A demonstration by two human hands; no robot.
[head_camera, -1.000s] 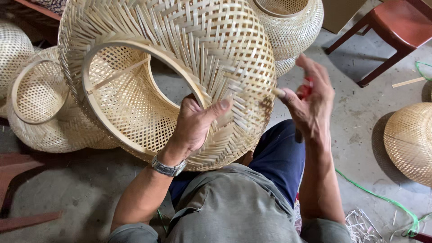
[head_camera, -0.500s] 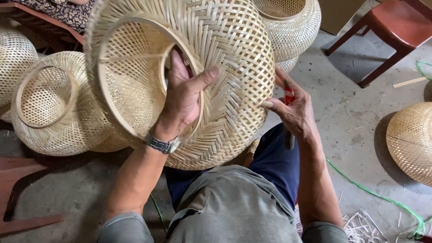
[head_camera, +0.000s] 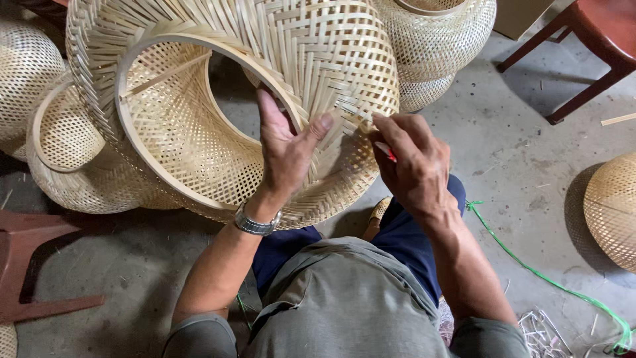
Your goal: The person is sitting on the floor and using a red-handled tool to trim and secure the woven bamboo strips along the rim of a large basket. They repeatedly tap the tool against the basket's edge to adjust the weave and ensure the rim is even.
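Note:
A large woven bamboo lampshade (head_camera: pixel 318 59) rests tilted on my lap, its round wooden rim (head_camera: pixel 142 159) facing me. My left hand (head_camera: pixel 286 149), with a metal watch on the wrist, grips the rim, fingers reaching inside and thumb pressed on the outer weave. My right hand (head_camera: pixel 411 162) is closed on a small red-handled tool (head_camera: pixel 385 151), its tip touching the weave near my left thumb.
More woven bamboo shades stand at the left (head_camera: pixel 63 142), far left (head_camera: pixel 23 73), top (head_camera: pixel 437 40) and right edge (head_camera: pixel 613 212). A red wooden chair (head_camera: pixel 596 46) stands at the top right. A green strap (head_camera: pixel 530 265) trails across the concrete floor.
The lampshade has turned on my lap. My left hand shifted its grip along the rim. My right hand moved in from the right and up to the weave.

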